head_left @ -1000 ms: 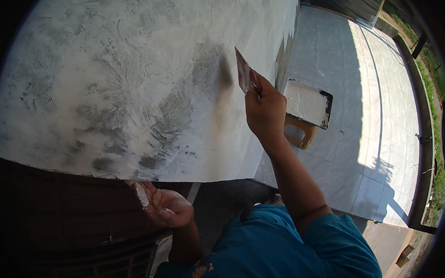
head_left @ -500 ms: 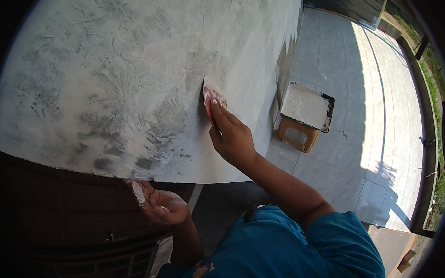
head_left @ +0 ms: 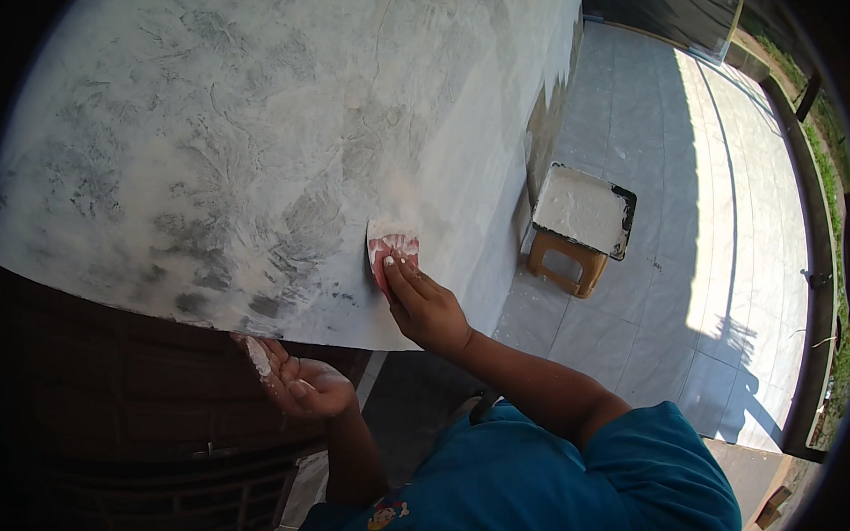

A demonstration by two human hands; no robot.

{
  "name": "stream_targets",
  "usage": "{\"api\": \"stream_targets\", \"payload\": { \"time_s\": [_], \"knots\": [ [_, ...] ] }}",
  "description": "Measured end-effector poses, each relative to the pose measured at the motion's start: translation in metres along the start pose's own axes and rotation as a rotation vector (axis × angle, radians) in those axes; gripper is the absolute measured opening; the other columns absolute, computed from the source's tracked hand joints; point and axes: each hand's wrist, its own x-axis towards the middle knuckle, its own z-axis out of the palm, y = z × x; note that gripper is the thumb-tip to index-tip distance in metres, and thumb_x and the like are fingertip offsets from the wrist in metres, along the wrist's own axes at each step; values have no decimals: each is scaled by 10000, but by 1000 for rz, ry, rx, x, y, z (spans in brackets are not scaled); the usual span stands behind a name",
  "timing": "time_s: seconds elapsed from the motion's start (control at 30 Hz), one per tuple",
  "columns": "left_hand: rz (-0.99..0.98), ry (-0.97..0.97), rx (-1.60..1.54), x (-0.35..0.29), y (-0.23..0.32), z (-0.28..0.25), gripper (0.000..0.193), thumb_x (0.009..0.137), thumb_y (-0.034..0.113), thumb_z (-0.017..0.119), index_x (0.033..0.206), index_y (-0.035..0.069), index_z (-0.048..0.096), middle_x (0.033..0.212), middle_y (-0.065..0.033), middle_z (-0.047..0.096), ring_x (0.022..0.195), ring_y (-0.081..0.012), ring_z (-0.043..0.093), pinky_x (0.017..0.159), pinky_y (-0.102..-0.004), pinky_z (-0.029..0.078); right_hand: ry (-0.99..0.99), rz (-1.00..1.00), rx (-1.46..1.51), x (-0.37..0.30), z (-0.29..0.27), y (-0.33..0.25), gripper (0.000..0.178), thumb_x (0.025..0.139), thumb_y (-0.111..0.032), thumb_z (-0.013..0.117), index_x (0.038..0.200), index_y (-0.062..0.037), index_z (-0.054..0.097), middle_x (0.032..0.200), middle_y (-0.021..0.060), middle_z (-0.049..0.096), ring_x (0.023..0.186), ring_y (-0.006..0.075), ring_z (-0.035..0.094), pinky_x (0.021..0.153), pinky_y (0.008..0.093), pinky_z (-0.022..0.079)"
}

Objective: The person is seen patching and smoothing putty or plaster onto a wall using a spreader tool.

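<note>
My right hand (head_left: 430, 307) grips a red putty spreader (head_left: 394, 251), its pale edge against the wall (head_left: 187, 152) close to the wall's lower edge. White paste streaks the spreader's face and dots my fingertips. Grey patches and swirling marks show through the white coat on the wall. Below that lower edge, my left hand (head_left: 308, 387) is turned palm up with its fingers stretched out. A smear of white putty (head_left: 259, 357) lies along those fingers, and I see no tool there.
Right of the wall, a black-rimmed tray (head_left: 631, 200) of white putty (head_left: 577, 204) rests on a tan plastic stool (head_left: 589, 271). Grey floor tiles (head_left: 632, 296) run to a dark railing (head_left: 797, 402). A dark brown door or shutter (head_left: 148, 387) lies below the wall's edge.
My right hand has drawn the spreader down the wall and slightly left, toward the lower edge. A pale smear shows where it was. My left hand has shifted only slightly.
</note>
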Motion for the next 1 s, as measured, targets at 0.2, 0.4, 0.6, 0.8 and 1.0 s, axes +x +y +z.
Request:
{"api": "stream_targets", "payload": {
  "time_s": [0.2, 0.4, 0.6, 0.8, 1.0],
  "knots": [
    [-119, 24, 22, -9, -6, -23, 533, 956, 180, 332, 1418, -86, 333, 1426, -366, 361, 1313, -437, 444, 1123, -498, 369, -42, 268, 179, -24, -51, -8, 368, 839, 7, 600, 1196, -68, 648, 1063, 186, 688, 910, 306, 702, 775, 362, 569],
    [-55, 2, -48, -8, -4, 0, 518, 964, 144, 314, 1422, -100, 315, 1446, -356, 343, 1329, -434, 426, 1137, -490, 347, 86, 184, 0, 17, -7, 22, 523, 850, -45, 591, 1365, -54, 497, 1246, 219, 604, 1071, 358, 633, 877, 369, 534],
    [-85, -54, -26, -11, 8, -2, 551, 948, 139, 320, 1409, -162, 293, 1460, -368, 313, 1363, -450, 367, 1149, -484, 316, -188, 124, 124, -95, -12, -39, 535, 819, -40, 641, 1341, -29, 523, 1184, 227, 633, 1061, 362, 645, 902, 387, 545],
    [-27, -321, 22, -44, 15, -10, 601, 936, 117, 427, 1438, -154, 239, 1507, -362, 213, 1431, -454, 221, 1161, -504, 274, 53, 1061, 605, -133, -50, -19, 379, 848, 24, 535, 1219, 95, 567, 998, 149, 688, 849, 222, 691, 804, 346, 572],
    [-420, -430, -144, -115, 43, -31, 694, 910, 160, 536, 1471, -97, 218, 1536, -309, 213, 1434, -440, 233, 1122, -540, 318, 710, 1250, 962, -148, -84, -9, 354, 835, 26, 503, 1183, 81, 541, 1027, 148, 651, 864, 256, 693, 785, 398, 608]
  ]
}}
